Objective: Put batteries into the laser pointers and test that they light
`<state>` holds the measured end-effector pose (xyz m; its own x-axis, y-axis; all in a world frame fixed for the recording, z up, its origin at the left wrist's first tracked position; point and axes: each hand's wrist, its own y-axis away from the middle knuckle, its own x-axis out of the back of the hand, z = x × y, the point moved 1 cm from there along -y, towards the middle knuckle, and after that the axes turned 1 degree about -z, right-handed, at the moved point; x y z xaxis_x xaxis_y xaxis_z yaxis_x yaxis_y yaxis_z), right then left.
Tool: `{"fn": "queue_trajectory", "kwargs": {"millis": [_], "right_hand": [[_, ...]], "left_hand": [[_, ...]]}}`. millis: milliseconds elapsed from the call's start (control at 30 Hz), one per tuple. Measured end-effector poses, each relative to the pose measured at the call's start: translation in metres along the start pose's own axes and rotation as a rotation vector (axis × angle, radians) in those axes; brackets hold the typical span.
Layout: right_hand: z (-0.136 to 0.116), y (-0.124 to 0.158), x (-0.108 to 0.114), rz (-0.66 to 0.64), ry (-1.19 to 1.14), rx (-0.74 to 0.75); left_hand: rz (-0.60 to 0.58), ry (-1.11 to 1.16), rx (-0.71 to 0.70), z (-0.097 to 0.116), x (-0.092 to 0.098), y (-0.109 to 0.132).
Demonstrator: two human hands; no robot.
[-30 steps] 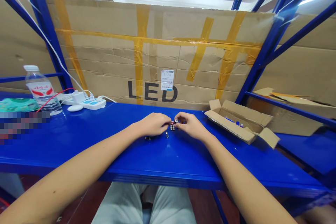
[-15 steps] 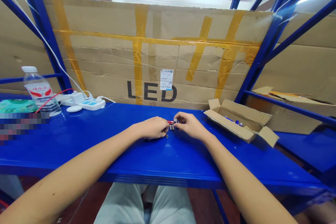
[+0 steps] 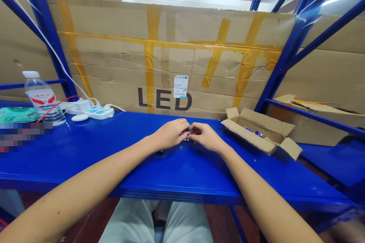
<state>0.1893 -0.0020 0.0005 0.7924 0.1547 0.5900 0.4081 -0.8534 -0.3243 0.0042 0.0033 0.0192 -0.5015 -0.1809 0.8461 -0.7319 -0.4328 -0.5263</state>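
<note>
My left hand (image 3: 170,133) and my right hand (image 3: 205,136) meet over the blue table, fingertips almost touching. The right thumb and fingers pinch a small metal part (image 3: 189,133), mostly covered. My left fingers are curled in against it, and what they hold is hidden. A sliver of something red (image 3: 181,133) shows by the left fingers. Several small silvery pieces (image 3: 186,139) lie under the fingertips, partly covered. Apart from them, a small metal ring-like piece (image 3: 180,147) rests on the table. Near my left wrist lies a small dark piece (image 3: 161,152).
To the right stands an open cardboard box (image 3: 258,131) with blue items inside. At the left are a water bottle (image 3: 42,98), a white power strip (image 3: 99,112) and a white oval object (image 3: 80,117). A large cardboard panel (image 3: 119,64) closes off the back of the blue table (image 3: 182,176).
My left hand has moved up and right, away from the small ring-like piece, to the right fingertips. The red item is now mostly covered. My right hand has barely moved.
</note>
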Motion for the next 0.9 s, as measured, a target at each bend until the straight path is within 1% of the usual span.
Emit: {"fn": "queue_trajectory", "kwargs": {"millis": [67,133,200,267,300,433,500,567,633,667,733,800,867,900], "right_hand": [[0.000,-0.001,0.001,0.014,-0.010,-0.001],[0.001,-0.002,0.002,0.036,-0.006,-0.003],[0.004,-0.003,0.004,0.063,0.011,0.005],[0.006,-0.003,0.006,0.086,0.023,0.012],[0.007,-0.004,0.006,0.094,0.022,0.015],[0.008,-0.004,0.007,0.102,0.036,0.025],[0.007,-0.004,0.007,0.108,0.070,0.032],[0.004,-0.004,0.008,0.124,0.104,0.046],[0.002,-0.003,0.010,0.152,0.145,0.072],[0.001,-0.003,0.012,0.170,0.162,0.089],[-0.001,-0.002,0.013,0.191,0.172,0.131],[-0.002,-0.001,0.013,0.176,0.139,0.163],[-0.002,-0.001,0.011,0.131,0.097,0.167],[-0.002,-0.001,0.009,0.107,0.081,0.160]], "left_hand": [[-0.046,0.000,-0.022,0.000,-0.002,0.001],[-0.066,0.002,-0.015,-0.001,-0.001,0.002],[-0.063,-0.001,0.018,-0.003,0.004,0.002],[-0.101,-0.005,0.027,-0.004,0.009,0.003],[-0.147,-0.005,0.016,-0.004,0.011,0.004],[-0.414,0.031,-0.037,-0.002,0.011,0.007],[-0.484,0.057,-0.034,-0.002,0.007,0.008],[-0.499,0.081,-0.026,-0.003,0.004,0.008],[-0.445,0.097,-0.006,-0.005,0.004,0.007],[-0.383,0.108,0.015,-0.006,0.004,0.005],[-0.193,0.165,0.087,-0.008,0.006,0.002],[0.014,0.258,0.187,-0.008,0.009,-0.001],[0.150,0.345,0.265,-0.007,0.010,-0.002],[0.182,0.370,0.284,-0.006,0.009,-0.003]]}}
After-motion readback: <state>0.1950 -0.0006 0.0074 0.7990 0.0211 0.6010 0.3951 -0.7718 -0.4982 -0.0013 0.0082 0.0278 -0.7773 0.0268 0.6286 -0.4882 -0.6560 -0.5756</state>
